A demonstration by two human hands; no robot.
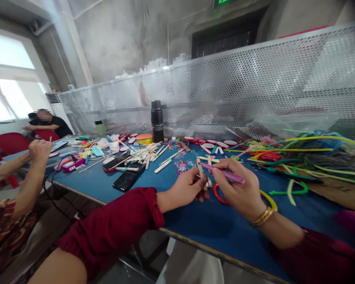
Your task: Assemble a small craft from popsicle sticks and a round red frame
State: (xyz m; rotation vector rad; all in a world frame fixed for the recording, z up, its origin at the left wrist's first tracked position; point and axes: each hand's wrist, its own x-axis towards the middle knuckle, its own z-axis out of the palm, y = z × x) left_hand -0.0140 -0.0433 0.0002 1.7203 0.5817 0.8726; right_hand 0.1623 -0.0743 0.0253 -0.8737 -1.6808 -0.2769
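In the head view, my left hand [187,186] pinches a flat wooden craft stick [200,170], held upright a little above the blue table [192,228]. My right hand [239,185], with a gold bracelet at the wrist, grips a purple marker pen [225,173]. The pen's tip end points left and meets or nearly meets the stick's upper part; I cannot tell whether they touch. Below the hands lies a red ring [217,195], and a yellow curved piece [270,200] shows behind my right wrist. Small coloured bands [182,166] are scattered just beyond my left hand.
A pile of craft sticks [142,154] and a black phone [128,177] lie left of my hands. A black bottle [156,122] stands at the back. Coloured strips and pipe cleaners [328,154] heap up on the right. Another person's hand [40,150] is raised at the left.
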